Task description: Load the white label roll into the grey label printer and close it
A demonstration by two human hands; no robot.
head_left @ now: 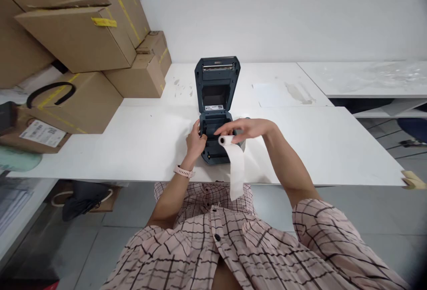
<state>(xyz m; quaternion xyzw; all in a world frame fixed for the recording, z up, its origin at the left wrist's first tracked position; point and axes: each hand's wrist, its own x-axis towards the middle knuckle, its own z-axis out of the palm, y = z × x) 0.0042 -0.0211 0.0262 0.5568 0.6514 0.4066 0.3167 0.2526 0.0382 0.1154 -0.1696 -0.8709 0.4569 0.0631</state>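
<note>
Nearest the camera is the wearer's checked shirt (213,241), just off the front edge of the worktop (150,147). Boxes (83,41) are piled at the worktop's left end and back-left corner, probably to leave the middle free for work; a black band (50,87) lies on one. The left hand (195,142) curls round the left wall of the printer (216,160), fingers outside and thumb over the rim, closed on it, it seems, to steady the body. The printer sits near the middle of the front edge, within easy reach of both hands, its lid (217,81) raised toward the back edge so the bay is open from above. Over the bay's right side is a roll (222,140), pinched in the partly curled fingers of the right hand (251,127), apparently by its ends, leaving its loose strip (236,170) to hang toward the shirt, past the front edge in view. Tape (413,179) covers the front-right corner, perhaps as a guard.
</note>
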